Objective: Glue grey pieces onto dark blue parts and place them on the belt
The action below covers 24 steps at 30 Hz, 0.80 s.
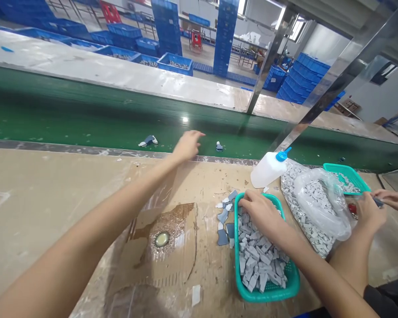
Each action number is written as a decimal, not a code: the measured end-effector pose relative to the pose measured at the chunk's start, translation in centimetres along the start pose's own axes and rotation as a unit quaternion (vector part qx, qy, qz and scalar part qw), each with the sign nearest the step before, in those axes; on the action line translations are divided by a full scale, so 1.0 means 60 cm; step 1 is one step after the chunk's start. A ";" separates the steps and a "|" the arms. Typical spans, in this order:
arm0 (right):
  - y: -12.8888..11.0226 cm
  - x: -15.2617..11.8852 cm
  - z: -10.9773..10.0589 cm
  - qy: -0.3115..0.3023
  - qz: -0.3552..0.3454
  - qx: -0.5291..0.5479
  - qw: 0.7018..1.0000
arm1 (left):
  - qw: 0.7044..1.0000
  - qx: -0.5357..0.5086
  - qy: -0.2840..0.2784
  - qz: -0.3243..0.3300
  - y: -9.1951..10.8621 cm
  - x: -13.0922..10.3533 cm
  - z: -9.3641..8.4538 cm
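Observation:
My left hand (pixel 187 145) reaches over the green conveyor belt (pixel 102 119) with its index finger stretched out and nothing in it. On the belt, a small grey-and-white plastic piece (pixel 219 146) lies to its right, and more such pieces (pixel 148 141) lie to its left. My right hand (pixel 260 212) is inside the upper part of a green basket (pixel 238 265), its fingers bent down among small light-grey plastic parts (pixel 260 260). Its fingertips are partly hidden, so what they pinch does not show. Beside the basket, several blue-grey pieces with white ends (pixel 222 216) lie on the cardboard.
A white squeeze bottle (pixel 268 170) with a blue cap stands behind the basket. To the right are a plastic bag of small parts (pixel 315 203) and another green basket (pixel 346 176). A co-worker's hands (pixel 373 210) hold a dark piece there. A round metal-rimmed disc (pixel 162 239) sits on wet-looking cardboard.

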State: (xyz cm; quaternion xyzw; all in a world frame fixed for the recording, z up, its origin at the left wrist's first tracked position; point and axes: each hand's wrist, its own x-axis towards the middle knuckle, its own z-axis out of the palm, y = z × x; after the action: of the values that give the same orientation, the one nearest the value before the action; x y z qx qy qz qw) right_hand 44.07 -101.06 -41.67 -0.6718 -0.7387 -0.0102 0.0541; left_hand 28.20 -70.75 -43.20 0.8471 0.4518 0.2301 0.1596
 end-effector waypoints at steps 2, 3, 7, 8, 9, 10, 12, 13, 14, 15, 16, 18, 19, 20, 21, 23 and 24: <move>0.005 0.000 -0.006 -0.007 -0.041 -0.018 0.999 | 0.998 -0.010 -0.037 0.040 0.032 0.005 0.030; 0.006 -0.001 -0.008 -0.010 -0.058 -0.027 0.998 | 0.997 -0.017 -0.050 0.055 0.044 0.008 0.041; 0.006 -0.014 -0.007 -0.015 -0.085 -0.058 0.995 | 0.989 -0.043 -0.099 0.103 0.063 0.023 0.054; 0.006 -0.015 -0.005 -0.015 -0.085 -0.064 0.994 | 0.987 -0.048 -0.108 0.111 0.061 0.025 0.051; 0.006 -0.016 -0.003 -0.016 -0.084 -0.070 0.994 | 0.986 -0.052 -0.112 0.114 0.058 0.026 0.047; 0.007 -0.015 -0.002 -0.017 -0.083 -0.074 0.994 | 0.986 -0.053 -0.111 0.114 0.054 0.024 0.042; 0.009 -0.010 -0.002 -0.022 -0.091 -0.082 0.992 | 0.989 -0.057 -0.094 0.100 0.045 0.011 0.030; 0.011 -0.007 -0.002 -0.025 -0.100 -0.083 0.991 | 0.991 -0.061 -0.082 0.086 0.041 0.000 0.024; 0.012 -0.004 -0.004 -0.029 -0.112 -0.083 0.990 | 0.993 -0.067 -0.072 0.068 0.037 -0.015 0.017; 0.013 -0.002 -0.005 -0.034 -0.126 -0.082 0.988 | 0.994 -0.076 -0.067 0.049 0.033 -0.033 0.010; 0.014 0.000 -0.007 -0.037 -0.139 -0.081 0.986 | 0.994 -0.086 -0.068 0.030 0.030 -0.053 0.002; 0.015 0.001 -0.009 -0.042 -0.154 -0.082 0.984 | 0.991 -0.105 -0.086 0.000 0.026 -0.100 -0.014; 0.015 0.001 -0.009 -0.043 -0.156 -0.085 0.983 | 0.987 -0.120 -0.103 -0.005 0.026 -0.124 -0.022; 0.014 0.000 -0.009 -0.043 -0.155 -0.088 0.983 | 0.982 -0.140 -0.124 -0.003 0.028 -0.148 -0.030; 0.014 0.000 -0.009 -0.044 -0.152 -0.091 0.983 | 0.975 -0.164 -0.149 0.008 0.032 -0.170 -0.037; 0.014 0.002 -0.010 -0.049 -0.148 -0.096 0.983 | 0.954 -0.211 -0.208 0.052 0.048 -0.209 -0.047; 0.013 0.003 -0.011 -0.052 -0.148 -0.097 0.983 | 0.942 -0.223 -0.236 0.078 0.058 -0.225 -0.050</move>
State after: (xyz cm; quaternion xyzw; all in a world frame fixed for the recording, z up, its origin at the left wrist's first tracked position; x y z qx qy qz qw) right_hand 44.88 -100.85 -41.03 -0.5566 -0.8274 -0.0544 -0.0517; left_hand 22.46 -83.80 -42.34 0.8524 0.2705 0.1300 0.4281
